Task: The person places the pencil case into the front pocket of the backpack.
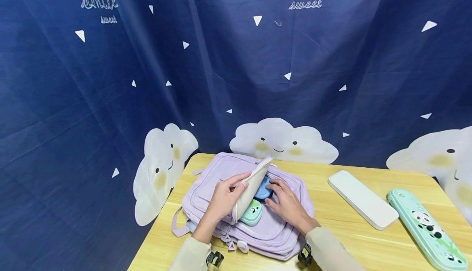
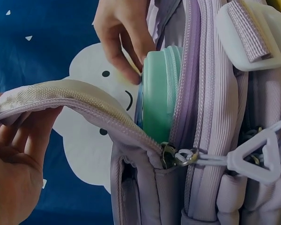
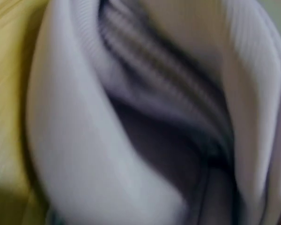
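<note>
A lilac backpack [image 1: 210, 176] lies on the table with its front pocket unzipped. My left hand [image 1: 223, 197] pinches the edge of the pale-lined pocket flap [image 2: 79, 96] between thumb and fingers, holding it up and away from the bag. Inside the pocket sits a mint-green case [image 1: 252, 212] with a panda print. Beside that case is a blue rounded item [image 1: 263, 190], with the fingers and thumb of my right hand [image 1: 289, 205] around its edge; its lower part is hidden in the pocket. Blurred lilac fabric [image 3: 84, 140] and a zipper fill the right wrist view.
To the right on the wooden table [image 1: 354, 238] lie a white rectangular box [image 1: 363, 199] and a long mint-green panda pencil case [image 1: 427, 230]. A dark blue curtain [image 1: 258, 78] with clouds hangs behind the table. Zipper pulls [image 1: 228, 242] dangle at the bag's near side.
</note>
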Demonstrator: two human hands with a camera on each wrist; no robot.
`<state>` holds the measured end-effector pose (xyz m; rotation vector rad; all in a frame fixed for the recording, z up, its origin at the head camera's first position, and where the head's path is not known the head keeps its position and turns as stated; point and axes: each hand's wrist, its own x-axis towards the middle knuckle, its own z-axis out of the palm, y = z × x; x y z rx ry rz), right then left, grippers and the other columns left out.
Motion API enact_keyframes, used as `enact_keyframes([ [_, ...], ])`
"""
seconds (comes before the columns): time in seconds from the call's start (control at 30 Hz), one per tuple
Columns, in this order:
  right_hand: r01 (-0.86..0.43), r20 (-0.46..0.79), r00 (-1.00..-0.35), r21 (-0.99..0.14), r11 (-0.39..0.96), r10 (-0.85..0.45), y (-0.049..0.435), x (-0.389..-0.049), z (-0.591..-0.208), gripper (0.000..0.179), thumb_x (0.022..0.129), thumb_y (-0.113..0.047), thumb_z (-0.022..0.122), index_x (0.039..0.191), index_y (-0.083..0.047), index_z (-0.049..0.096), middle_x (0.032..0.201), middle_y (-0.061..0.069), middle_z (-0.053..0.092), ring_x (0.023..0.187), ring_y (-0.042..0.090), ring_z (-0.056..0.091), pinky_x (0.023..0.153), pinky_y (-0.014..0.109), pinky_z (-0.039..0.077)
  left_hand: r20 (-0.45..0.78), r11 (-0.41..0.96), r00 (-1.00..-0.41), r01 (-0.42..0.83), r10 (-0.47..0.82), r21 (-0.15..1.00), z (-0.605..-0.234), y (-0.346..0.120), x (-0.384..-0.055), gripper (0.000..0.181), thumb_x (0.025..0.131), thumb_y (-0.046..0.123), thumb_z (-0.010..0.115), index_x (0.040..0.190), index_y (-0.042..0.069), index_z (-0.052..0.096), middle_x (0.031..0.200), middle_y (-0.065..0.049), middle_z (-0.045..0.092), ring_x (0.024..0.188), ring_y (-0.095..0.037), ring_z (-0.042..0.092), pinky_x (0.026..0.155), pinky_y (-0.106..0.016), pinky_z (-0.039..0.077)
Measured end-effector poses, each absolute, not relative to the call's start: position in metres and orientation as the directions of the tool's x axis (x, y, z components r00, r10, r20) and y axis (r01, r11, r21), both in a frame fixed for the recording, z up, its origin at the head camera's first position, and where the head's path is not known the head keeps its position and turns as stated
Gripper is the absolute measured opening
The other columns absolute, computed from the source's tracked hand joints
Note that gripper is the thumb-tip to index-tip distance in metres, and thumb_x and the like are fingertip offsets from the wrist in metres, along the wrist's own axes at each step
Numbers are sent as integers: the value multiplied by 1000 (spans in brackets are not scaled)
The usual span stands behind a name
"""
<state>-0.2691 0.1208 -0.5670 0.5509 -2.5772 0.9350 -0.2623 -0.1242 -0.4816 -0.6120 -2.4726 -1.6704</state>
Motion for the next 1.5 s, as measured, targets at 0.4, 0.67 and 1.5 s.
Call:
enact_keyframes([
  [0.4,-466,448,-862,-513,721,-239,157,-256,-561,26,95,-13,83,120,-8,79,140,14,70,136,40,63,118,58,46,301,309,-917,375,263,874,-480,-124,-265,34,107,24,73,140,19,76,120,-9,83,93,-12,76,78,-24,58],
  [0.67,-457,521,-832,-446,770,-192,192,-245,-563,26,93,-11,84,118,-9,79,136,13,72,130,37,64,111,54,48,289,310,-921,364,262,878,-481,-126,-266,35,107,25,72,141,20,76,122,-9,82,95,-14,77,79,-24,58],
  [1.5,-462,621,-765,-346,817,-170,268,-220,-561,48,81,-7,90,126,-6,74,138,22,66,128,48,59,100,64,44,273,303,-927,345,257,888,-480,-127,-261,34,107,23,73,141,19,76,123,-9,82,97,-16,77,80,-23,58],
])
